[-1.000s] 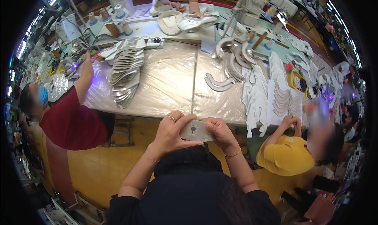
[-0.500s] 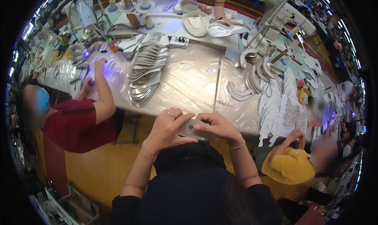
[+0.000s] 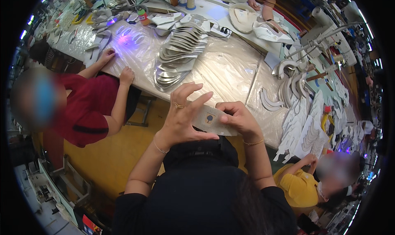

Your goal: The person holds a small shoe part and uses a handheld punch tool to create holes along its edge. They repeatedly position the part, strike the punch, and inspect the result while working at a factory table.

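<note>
In front of my body, just off the table edge, I hold a flat grey shoe piece (image 3: 201, 122) with a dark round mark on it. My right hand (image 3: 240, 119) pinches its right end, thumb on the upper face and fingers curled behind. My left hand (image 3: 181, 113) is spread around the left end, its thumb stretched along the lower edge and its index finger raised over the top edge. Whether the left palm touches the piece cannot be made out. Beyond my hands, a fanned stack of grey-white shoe pieces (image 3: 181, 54) lies on the table.
The plastic-covered table (image 3: 224, 72) stretches across. Curved pale pieces (image 3: 271, 100) and white cut parts (image 3: 306, 115) lie at right. Thread cones (image 3: 190, 3) stand at the back. A person in red (image 3: 88, 103) sits left, one in yellow (image 3: 302, 185) right, another's arm (image 3: 267, 6) reaches in beyond.
My left fingers have lifted and spread away from the grey piece, showing more of it. The view has shifted. The person in red has drawn a hand back from the purple-lit spot.
</note>
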### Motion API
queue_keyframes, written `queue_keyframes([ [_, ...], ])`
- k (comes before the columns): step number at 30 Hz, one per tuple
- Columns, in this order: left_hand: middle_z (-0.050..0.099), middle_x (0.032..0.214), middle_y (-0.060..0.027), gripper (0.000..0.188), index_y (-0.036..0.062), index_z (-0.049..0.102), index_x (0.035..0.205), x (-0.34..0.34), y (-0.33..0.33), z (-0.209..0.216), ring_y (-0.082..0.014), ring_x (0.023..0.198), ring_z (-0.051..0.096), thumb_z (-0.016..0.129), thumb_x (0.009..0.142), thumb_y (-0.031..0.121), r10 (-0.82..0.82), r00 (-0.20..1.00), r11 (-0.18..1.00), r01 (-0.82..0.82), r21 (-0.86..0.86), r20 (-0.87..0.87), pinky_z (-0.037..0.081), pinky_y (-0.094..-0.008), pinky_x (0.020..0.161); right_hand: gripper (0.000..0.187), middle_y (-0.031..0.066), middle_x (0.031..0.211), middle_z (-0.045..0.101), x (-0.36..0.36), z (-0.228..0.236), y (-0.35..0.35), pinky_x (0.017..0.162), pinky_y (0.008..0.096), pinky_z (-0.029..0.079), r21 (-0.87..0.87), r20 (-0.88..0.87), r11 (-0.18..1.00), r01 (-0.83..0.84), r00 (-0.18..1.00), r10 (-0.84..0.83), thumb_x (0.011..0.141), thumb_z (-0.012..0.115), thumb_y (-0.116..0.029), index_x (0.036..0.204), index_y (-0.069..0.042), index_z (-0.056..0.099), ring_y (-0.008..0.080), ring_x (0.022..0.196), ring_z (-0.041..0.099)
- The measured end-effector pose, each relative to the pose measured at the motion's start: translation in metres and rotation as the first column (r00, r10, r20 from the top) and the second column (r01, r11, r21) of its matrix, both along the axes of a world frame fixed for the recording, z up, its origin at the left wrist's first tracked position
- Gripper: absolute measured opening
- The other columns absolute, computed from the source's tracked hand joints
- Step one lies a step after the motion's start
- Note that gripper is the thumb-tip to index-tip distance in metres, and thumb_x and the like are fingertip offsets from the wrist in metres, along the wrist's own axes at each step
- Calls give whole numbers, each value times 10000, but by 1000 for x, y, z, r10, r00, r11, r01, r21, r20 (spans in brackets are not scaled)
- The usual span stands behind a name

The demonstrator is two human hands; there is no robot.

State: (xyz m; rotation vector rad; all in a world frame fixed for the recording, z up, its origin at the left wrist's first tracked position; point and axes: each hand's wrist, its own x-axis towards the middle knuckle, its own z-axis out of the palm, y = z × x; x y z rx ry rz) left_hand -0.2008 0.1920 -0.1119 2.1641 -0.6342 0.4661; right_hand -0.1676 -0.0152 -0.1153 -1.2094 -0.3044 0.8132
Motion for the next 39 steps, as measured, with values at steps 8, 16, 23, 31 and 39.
queue_keyframes([
  [8, 344, 1306, -146, 739, 116, 588, 1072, -2, -19, 5, -348, 1230, 313, 837, 513, 531, 203, 976, 976, -208, 68, 72, 302, -468, 1023, 479, -28, 710, 537, 35, 0, -9, 593, 206, 376, 98, 147, 986, -138, 982, 122, 866, 608, -456, 815, 20, 625, 52, 664, 460],
  [16, 332, 1286, -154, 735, 117, 580, 1056, 4, -48, 9, -347, 1219, 315, 822, 524, 563, 329, 931, 937, -343, 67, 157, 303, -466, 1018, 511, -88, 578, 445, 57, -7, -26, 417, 190, 194, 88, 245, 991, -97, 967, 73, 860, 588, -514, 756, -15, 633, 0, 477, 294],
  [23, 340, 1271, -141, 699, 129, 577, 1038, 22, -69, 17, -352, 1217, 307, 808, 544, 567, 405, 860, 898, -438, 43, 310, 315, -468, 1008, 471, -49, 596, 530, 94, 25, -40, 497, 204, 332, 47, 425, 980, -194, 892, 156, 789, 692, -457, 724, 6, 640, 31, 561, 429],
  [31, 372, 1260, -120, 624, 144, 613, 984, 58, -73, 38, -342, 1214, 304, 770, 580, 594, 363, 762, 908, -419, -19, 536, 330, -441, 986, 534, -35, 602, 542, 123, 66, -50, 520, 211, 359, 48, 606, 978, -205, 784, 135, 726, 701, -521, 708, 9, 638, 45, 587, 466],
  [39, 470, 1207, -104, 692, 98, 599, 1078, 78, -83, 44, -278, 1094, 442, 781, 582, 543, 305, 878, 947, -321, -19, 370, 344, -399, 927, 412, -84, 612, 459, 133, 71, -67, 485, 190, 282, -96, 462, 995, -29, 884, 70, 875, 638, -377, 638, -44, 585, 13, 571, 355],
])
